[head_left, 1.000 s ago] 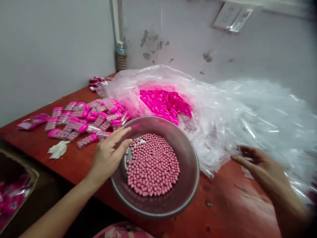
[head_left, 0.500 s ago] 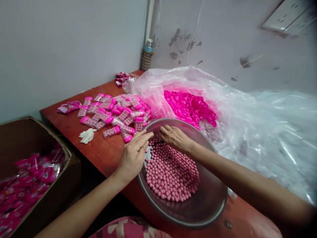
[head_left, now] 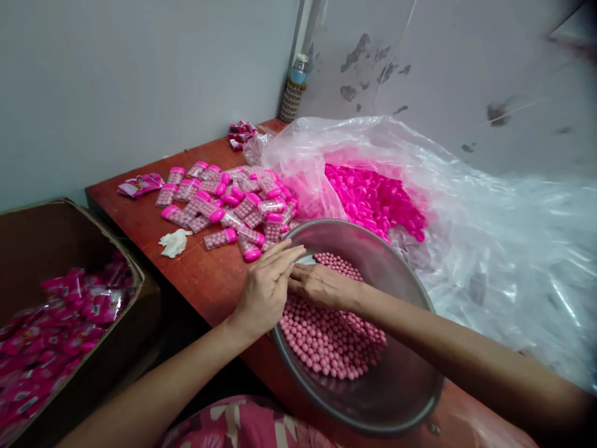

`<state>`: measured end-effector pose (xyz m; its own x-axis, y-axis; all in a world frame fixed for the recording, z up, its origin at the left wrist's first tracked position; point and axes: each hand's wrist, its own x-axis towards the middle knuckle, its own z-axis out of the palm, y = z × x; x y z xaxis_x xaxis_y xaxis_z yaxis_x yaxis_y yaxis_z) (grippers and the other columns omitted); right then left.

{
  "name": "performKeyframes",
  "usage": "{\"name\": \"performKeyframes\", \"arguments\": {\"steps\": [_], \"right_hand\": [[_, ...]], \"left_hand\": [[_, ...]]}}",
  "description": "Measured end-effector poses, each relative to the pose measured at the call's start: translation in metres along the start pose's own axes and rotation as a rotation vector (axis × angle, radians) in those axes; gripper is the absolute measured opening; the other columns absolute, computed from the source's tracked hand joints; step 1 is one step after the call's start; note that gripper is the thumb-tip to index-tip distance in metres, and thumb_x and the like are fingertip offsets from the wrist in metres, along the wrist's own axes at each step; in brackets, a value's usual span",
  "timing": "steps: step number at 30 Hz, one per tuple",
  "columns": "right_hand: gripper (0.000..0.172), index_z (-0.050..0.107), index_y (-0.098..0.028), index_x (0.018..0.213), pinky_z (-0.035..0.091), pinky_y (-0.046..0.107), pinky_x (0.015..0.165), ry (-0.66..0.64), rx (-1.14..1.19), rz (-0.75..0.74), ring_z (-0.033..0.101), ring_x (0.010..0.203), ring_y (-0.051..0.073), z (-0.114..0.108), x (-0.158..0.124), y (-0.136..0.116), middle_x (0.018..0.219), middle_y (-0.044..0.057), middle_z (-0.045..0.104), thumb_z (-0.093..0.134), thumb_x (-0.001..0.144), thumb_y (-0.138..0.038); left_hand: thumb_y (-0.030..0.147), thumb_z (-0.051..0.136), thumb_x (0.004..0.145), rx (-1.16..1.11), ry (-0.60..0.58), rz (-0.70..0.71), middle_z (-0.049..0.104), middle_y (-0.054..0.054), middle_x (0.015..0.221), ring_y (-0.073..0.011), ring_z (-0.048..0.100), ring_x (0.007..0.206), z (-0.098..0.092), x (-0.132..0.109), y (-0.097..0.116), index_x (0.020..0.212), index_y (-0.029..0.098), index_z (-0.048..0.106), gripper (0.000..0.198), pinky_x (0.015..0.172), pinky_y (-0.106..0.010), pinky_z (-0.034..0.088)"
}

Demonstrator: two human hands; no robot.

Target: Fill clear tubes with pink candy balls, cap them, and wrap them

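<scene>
Pink-capped tubes [head_left: 224,205] beside a clear bag [head_left: 466,205] of pink caps [head_left: 373,199]; cardboard box [head_left: 46,249] of packets [head_left: 46,336].

Red-brown table [head_left: 205,280]: metal bowl [head_left: 402,389], filled pink tubes [head_left: 224,205], plastic bags [head_left: 489,236], white scrap [head_left: 175,242], perhaps tissue.

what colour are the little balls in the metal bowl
The balls are dusty pink; head view.

Round metal bowl [head_left: 401,398] on table edge, pink candy balls [head_left: 333,339] heaped inside.
</scene>
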<state>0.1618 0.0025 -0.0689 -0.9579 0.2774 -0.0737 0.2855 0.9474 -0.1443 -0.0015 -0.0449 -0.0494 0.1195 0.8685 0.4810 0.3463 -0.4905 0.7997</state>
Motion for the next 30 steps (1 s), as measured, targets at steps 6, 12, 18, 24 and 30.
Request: {"name": "performKeyframes", "arguments": {"steps": [6, 12, 18, 24, 30], "right_hand": [[0.027, 0.055, -0.012, 0.104, 0.045, 0.028, 0.072, -0.051, 0.442, 0.096, 0.055, 0.08, 0.016, -0.005, -0.01, -0.017, 0.096, 0.009, 0.058, 0.054, 0.077, -0.008], [0.033, 0.055, -0.016, 0.1, 0.046, 0.025, 0.072, 0.15, 1.209, 0.438, 0.053, 0.078, 0.013, -0.036, -0.037, -0.021, 0.085, 0.0, 0.055, 0.067, 0.07, -0.013], [0.027, 0.054, -0.019, 0.098, 0.051, 0.032, 0.075, 0.565, 1.61, 0.577, 0.059, 0.079, 0.013, -0.047, -0.06, -0.032, 0.087, 0.0, 0.059, 0.067, 0.074, -0.021], [0.025, 0.053, -0.019, 0.094, 0.052, 0.027, 0.066, 0.723, 1.304, 0.667, 0.061, 0.072, 0.013, -0.048, -0.078, -0.035, 0.078, 0.0, 0.062, 0.068, 0.074, -0.025], [0.035, 0.051, -0.022, 0.118, 0.049, 0.027, 0.076, 0.593, 0.565, 0.468, 0.061, 0.088, 0.015, -0.07, -0.098, -0.026, 0.107, 0.007, 0.062, 0.057, 0.084, -0.023]], "left_hand": [[0.005, 0.042, 0.086, 0.025, 0.009, 0.008, 0.062, -0.01, 0.114, -0.0161, 0.051, 0.114, 0.0, 0.0, 0.0, 0.109, 0.008, 0.061, 0.031, 0.1, -0.029, 0.039], [0.011, 0.044, 0.086, 0.099, -0.012, 0.11, 0.061, -0.011, 0.116, -0.0196, 0.049, 0.116, -0.006, 0.008, 0.014, 0.114, 0.009, 0.059, 0.032, 0.102, -0.036, 0.037], [0.024, 0.056, 0.082, -0.102, -0.316, -0.14, 0.063, -0.008, 0.114, -0.0209, 0.059, 0.102, 0.0, 0.027, 0.04, 0.116, 0.015, 0.059, 0.036, 0.09, -0.031, 0.046], [0.016, 0.053, 0.081, -0.55, -0.432, -0.351, 0.068, -0.007, 0.102, -0.0191, 0.062, 0.092, 0.025, 0.035, 0.037, 0.108, 0.014, 0.064, 0.029, 0.085, -0.027, 0.047], [0.018, 0.056, 0.079, -0.602, -0.543, -0.417, 0.067, -0.008, 0.104, -0.0221, 0.061, 0.095, 0.029, 0.038, 0.03, 0.111, 0.013, 0.063, 0.033, 0.086, -0.032, 0.046]]}}
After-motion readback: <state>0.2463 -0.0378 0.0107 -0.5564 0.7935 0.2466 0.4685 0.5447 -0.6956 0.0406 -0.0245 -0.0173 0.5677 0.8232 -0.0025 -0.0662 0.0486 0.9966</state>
